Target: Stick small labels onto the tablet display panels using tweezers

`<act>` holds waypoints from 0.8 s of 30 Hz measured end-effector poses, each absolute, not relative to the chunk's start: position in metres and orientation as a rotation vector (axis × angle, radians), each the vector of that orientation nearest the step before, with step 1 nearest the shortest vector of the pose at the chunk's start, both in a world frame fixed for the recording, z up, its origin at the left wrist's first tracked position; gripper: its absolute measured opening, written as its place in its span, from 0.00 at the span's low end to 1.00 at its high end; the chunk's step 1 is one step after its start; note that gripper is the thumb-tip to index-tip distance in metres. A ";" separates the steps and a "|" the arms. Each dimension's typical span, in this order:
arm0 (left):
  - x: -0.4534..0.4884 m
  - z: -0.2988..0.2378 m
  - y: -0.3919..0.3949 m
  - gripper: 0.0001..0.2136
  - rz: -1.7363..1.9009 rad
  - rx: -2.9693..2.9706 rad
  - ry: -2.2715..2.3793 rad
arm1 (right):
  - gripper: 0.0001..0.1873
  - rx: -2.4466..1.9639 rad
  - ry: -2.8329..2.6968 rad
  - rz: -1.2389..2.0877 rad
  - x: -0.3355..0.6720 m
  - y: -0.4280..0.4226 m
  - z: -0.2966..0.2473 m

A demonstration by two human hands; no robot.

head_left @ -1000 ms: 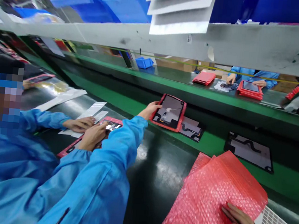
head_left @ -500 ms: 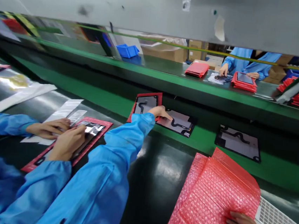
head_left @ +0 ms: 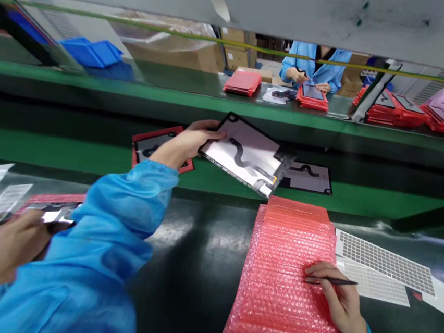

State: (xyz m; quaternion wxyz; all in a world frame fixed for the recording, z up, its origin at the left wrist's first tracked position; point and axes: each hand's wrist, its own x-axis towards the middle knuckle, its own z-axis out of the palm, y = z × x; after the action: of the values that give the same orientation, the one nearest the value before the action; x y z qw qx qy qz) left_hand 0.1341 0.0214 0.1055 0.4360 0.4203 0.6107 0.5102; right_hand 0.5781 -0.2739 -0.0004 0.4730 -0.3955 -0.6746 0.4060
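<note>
My left hand (head_left: 185, 143) grips a flat tablet screen panel (head_left: 248, 143) by its left edge, thumb on top. The panel is tilted above the green ledge, its pale back with a dark curved flex cable facing up. My right hand (head_left: 337, 298) is closed around slim dark tweezers (head_left: 334, 281) and rests over a stack of red bubble-wrap bags (head_left: 283, 266) on the bench. Behind the held panel, a second screen panel (head_left: 315, 178) lies partly hidden on the ledge. Another panel on a red bag (head_left: 188, 167) lies behind my left wrist.
Sticker sheets (head_left: 387, 261) lie right of the bags. At the left, a co-worker's hands (head_left: 5, 250) handle a panel on a red bag. Across the raised shelf (head_left: 198, 88), another person works beside red bag stacks (head_left: 243, 82). A blue bin (head_left: 91, 52) stands there.
My left hand has picked the screen panel up off the ledge and moved it right, toward the bags. My right hand still holds the tweezers over the bags. The view has turned right.
</note>
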 end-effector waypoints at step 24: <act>0.294 0.029 0.053 0.28 0.282 1.557 1.907 | 0.19 -1.236 -0.745 0.846 0.630 -0.241 -0.050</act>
State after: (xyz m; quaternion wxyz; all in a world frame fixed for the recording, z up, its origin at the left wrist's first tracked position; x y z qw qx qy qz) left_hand 0.2943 0.0534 0.0289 0.3259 0.5940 0.7276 0.1075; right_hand 0.6300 -0.2412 -0.0504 0.6700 -0.5485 -0.3306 0.3753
